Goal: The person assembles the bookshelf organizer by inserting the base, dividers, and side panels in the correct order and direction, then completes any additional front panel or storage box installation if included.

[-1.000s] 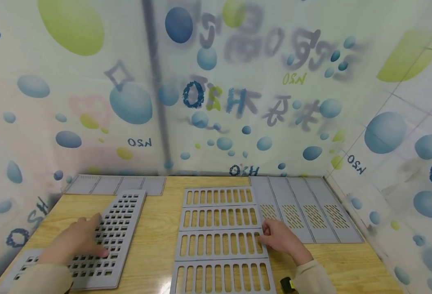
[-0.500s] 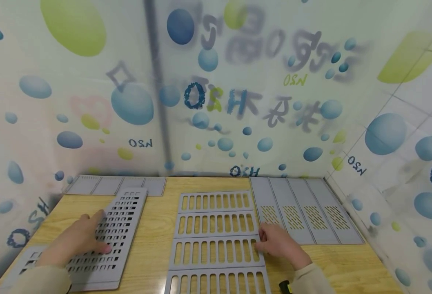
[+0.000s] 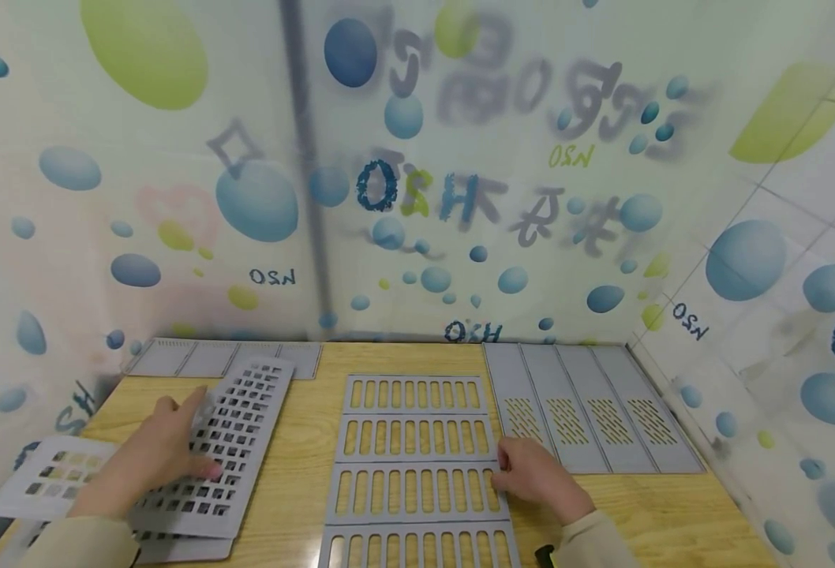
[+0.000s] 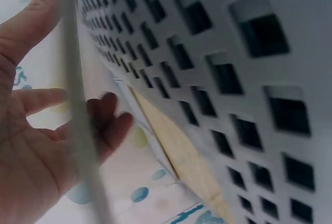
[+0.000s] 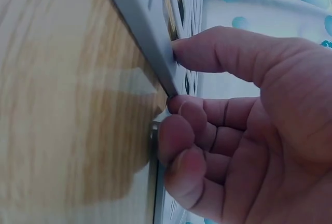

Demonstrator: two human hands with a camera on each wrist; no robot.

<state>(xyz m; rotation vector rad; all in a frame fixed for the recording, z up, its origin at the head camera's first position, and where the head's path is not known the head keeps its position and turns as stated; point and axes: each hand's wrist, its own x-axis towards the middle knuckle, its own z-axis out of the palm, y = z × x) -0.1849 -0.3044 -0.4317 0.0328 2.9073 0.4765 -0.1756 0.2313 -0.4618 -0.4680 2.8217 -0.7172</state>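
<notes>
My left hand [image 3: 155,454] holds a grey panel with rows of square holes [image 3: 243,426], its thumb lying over the holes. The panel is tilted up, apart from a matching one [image 3: 186,550] beneath it. In the left wrist view the holed face [image 4: 207,89] fills the right side, and its contact with the fingertips is partly hidden. With thumb and index finger, my right hand [image 3: 534,473] pinches the right edge of a grey panel of long slots [image 3: 424,465]. The right wrist view shows the thumb on top of that edge [image 5: 150,42], low over the wood.
Flat grey panels [image 3: 204,360] lie at the back left. Several more with small slanted slits [image 3: 588,379] lie side by side at the back right. A bubble-patterned curtain [image 3: 403,260] rises behind the wooden table [image 3: 297,450], with similar walls on both sides.
My left hand has raised the square-holed panel, parting it from the one below. The slotted panel has slid a little left and towards me, with my right hand following its edge.
</notes>
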